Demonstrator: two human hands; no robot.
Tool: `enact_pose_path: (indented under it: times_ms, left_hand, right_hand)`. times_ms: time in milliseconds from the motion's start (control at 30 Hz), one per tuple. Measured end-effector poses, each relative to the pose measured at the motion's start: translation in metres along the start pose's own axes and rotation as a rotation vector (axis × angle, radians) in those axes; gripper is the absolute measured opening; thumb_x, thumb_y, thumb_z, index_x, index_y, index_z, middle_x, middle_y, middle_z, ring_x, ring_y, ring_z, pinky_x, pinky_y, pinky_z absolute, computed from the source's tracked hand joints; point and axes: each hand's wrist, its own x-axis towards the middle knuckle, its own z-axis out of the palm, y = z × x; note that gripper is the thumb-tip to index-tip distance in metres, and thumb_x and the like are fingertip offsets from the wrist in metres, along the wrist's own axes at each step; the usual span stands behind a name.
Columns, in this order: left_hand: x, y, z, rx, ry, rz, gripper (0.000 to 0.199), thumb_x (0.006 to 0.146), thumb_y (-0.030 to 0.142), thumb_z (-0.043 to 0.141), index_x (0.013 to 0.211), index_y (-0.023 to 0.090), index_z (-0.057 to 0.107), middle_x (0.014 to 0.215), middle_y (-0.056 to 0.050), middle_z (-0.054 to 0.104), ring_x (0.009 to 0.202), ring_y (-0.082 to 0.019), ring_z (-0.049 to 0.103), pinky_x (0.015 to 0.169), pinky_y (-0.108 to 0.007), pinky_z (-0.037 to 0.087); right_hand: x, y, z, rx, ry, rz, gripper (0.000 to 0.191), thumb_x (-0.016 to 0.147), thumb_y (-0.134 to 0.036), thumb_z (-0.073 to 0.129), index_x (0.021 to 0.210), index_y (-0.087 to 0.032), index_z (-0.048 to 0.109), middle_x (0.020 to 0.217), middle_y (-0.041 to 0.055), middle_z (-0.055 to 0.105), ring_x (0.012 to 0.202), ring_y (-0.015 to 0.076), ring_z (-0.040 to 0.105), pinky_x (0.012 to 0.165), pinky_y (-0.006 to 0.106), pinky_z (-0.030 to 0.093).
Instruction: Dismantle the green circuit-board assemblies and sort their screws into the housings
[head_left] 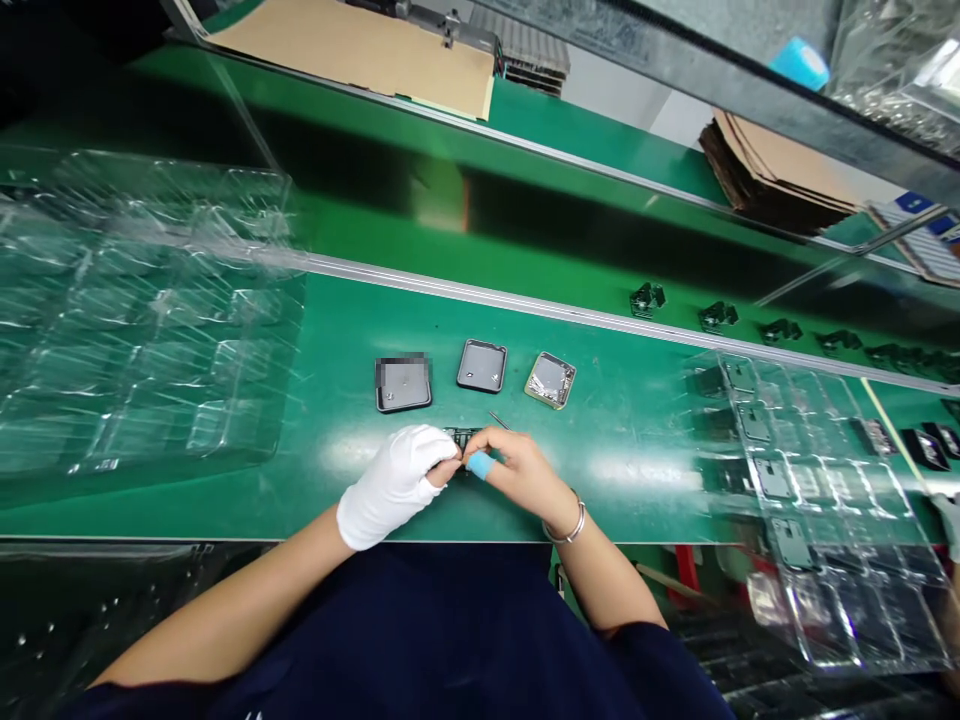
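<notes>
My left hand point(397, 485) wears a white glove with the thumb tip bare, and its fingers are pinched together. Bare but for a light-blue wrap on the thumb, my right hand point(521, 470) meets it with fingers closed as well. Both hands are at a small dark-green part point(463, 436), whose lower portion the fingers hide. Just beyond the right fingers lies a thin metal rod point(498, 419). Behind the hands stand three shallow trays: a black one point(403, 402) at left, another black one point(481, 382) in the middle, and a yellowish-edged one point(556, 400) holding shiny small pieces.
Clear plastic compartment trays point(150, 330) are stacked at left. At right, another clear tray point(832, 480) holds several dark-green parts. Several similar parts point(718, 317) stand in a row beyond the metal rail point(465, 295). A co-worker's gloved hand point(949, 520) shows at the right edge.
</notes>
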Motion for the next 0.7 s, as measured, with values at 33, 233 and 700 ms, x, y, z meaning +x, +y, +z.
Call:
enact_pose_path:
  times_ms: [33,233,700]
  left_hand:
    - [0.000,0.001,0.001,0.022,0.019,0.003,0.035,0.095,0.027,0.040,0.067,0.018,0.058,0.064,-0.002,0.062,0.058,-0.015,0.056,0.058,-0.027,0.044]
    - [-0.005,-0.009,0.001,-0.054,0.086,-0.138,0.025,0.092,0.031,0.046,0.076,0.018,0.061,0.072,-0.004,0.066,0.068,-0.017,0.061,0.066,-0.030,0.049]
    - [-0.009,-0.030,0.030,-0.530,-0.140,-0.549,0.027,0.084,0.032,0.048,0.103,0.018,0.061,0.107,-0.007,0.069,0.103,-0.022,0.064,0.093,-0.038,0.050]
  right_hand:
    - [-0.001,0.001,0.003,0.040,0.005,0.020,0.009,0.086,-0.022,0.056,0.089,-0.022,0.064,0.086,-0.0004,0.068,0.078,0.0133,0.062,0.073,0.025,0.049]
    - [0.001,0.013,0.005,-0.171,0.186,-0.039,0.009,0.085,-0.019,0.054,0.084,-0.022,0.062,0.080,0.0009,0.065,0.076,0.0150,0.059,0.076,0.030,0.047]
    - [0.013,0.040,0.022,-0.434,0.236,-0.010,0.012,0.080,-0.015,0.049,0.084,-0.023,0.057,0.092,0.0050,0.063,0.092,0.0200,0.057,0.089,0.038,0.040]
